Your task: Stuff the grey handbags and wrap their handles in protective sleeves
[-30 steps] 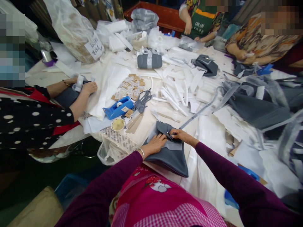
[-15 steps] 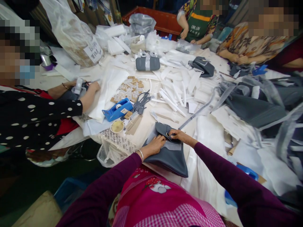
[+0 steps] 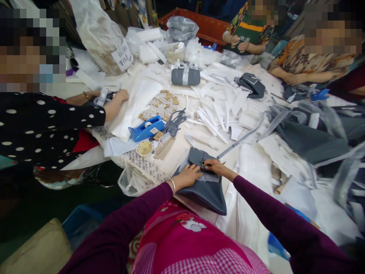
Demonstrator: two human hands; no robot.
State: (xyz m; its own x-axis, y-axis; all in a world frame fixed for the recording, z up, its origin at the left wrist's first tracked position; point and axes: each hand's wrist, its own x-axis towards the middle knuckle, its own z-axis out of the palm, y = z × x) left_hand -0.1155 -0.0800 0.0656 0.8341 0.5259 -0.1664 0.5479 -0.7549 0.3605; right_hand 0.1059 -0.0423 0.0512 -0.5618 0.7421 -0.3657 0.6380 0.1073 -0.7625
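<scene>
A dark grey handbag [image 3: 207,196] lies on the worktable in front of me, its flap [image 3: 196,156] at the far end. My left hand [image 3: 187,176] rests on the bag with its fingers stretched over the front, below the flap. With bent fingers, my right hand [image 3: 214,166] pinches the bag beside a small gold-coloured metal fitting [image 3: 203,164]. Exactly which part lies between those fingertips is hidden. A translucent sheet [image 3: 210,177] covers some of the bag's front under my hands.
To the left lie a blue tape dispenser [image 3: 146,128], a round tin [image 3: 144,148], grey straps [image 3: 174,122] and small tags [image 3: 161,104]. White foam strips [image 3: 209,121] spread beyond the bag. Wrapped grey bags [image 3: 310,139] are heaped at right. Other people work around the table.
The view has shifted slightly. My hands stay at the flap with small finger movements. A co-worker at the back has raised both hands from the table.
</scene>
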